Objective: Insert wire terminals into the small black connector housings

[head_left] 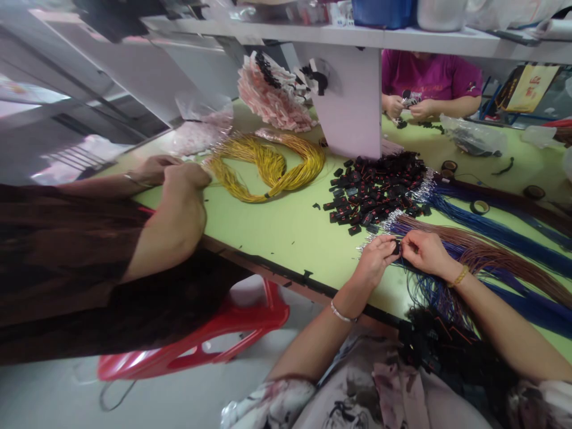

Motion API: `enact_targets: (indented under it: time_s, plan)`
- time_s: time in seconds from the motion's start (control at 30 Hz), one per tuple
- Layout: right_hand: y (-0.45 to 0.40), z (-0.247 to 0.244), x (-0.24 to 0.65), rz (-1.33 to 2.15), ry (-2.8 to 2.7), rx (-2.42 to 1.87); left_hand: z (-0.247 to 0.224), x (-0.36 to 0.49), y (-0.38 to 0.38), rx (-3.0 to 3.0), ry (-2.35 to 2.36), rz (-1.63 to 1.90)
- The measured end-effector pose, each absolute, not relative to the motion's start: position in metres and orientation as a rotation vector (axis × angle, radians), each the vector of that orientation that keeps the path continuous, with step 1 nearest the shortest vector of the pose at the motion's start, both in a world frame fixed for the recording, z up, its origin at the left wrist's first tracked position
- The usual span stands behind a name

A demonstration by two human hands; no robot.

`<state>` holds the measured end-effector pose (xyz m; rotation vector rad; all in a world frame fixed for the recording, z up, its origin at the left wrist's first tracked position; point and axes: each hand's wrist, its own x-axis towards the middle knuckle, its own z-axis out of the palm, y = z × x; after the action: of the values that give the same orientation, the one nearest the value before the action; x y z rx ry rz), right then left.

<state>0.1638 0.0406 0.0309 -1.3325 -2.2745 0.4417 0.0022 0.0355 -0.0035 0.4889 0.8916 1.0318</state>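
Observation:
Near the table's front edge, my left hand [374, 257] is closed on a small black plastic connector housing [396, 246]. Right beside it my right hand [424, 251] is pinched at the housing's side, seemingly on a thin wire whose end its fingers hide. Beneath and beyond both hands lie bundles of brown wires [451, 235] and blue wires [482, 220] with silvery terminal ends. A heap of loose black housings [370, 187] spreads just beyond my hands. More black housings on wires [440, 339] hang at the table edge by my lap.
Yellow wire bundles [268, 164] lie on the green table [250, 232] to the left. A co-worker's hands [179, 170] are beside them; another person [429, 80] works opposite. Tape rolls [479, 207] lie at right. A shelf [304, 34] crosses above, and a red stool [241, 328] stands below.

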Motion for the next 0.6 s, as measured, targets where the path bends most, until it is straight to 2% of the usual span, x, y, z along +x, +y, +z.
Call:
enact_targets:
  time_s: [0.33, 0.47, 0.6]
  plan:
    - [0.043, 0.036, 0.169, 0.545, -2.273, -1.265, -0.006, 0.003, 0.036, 0.496, 0.859, 1.057]
    - [0.049, 0.047, 0.182, 0.689, -2.063, -1.3, -0.005, 0.004, 0.037, 0.472, 0.843, 1.064]
    - [0.052, 0.057, 0.192, 0.659, -1.925, -1.33, -0.003, 0.005, 0.037, 0.446, 0.856, 1.067]
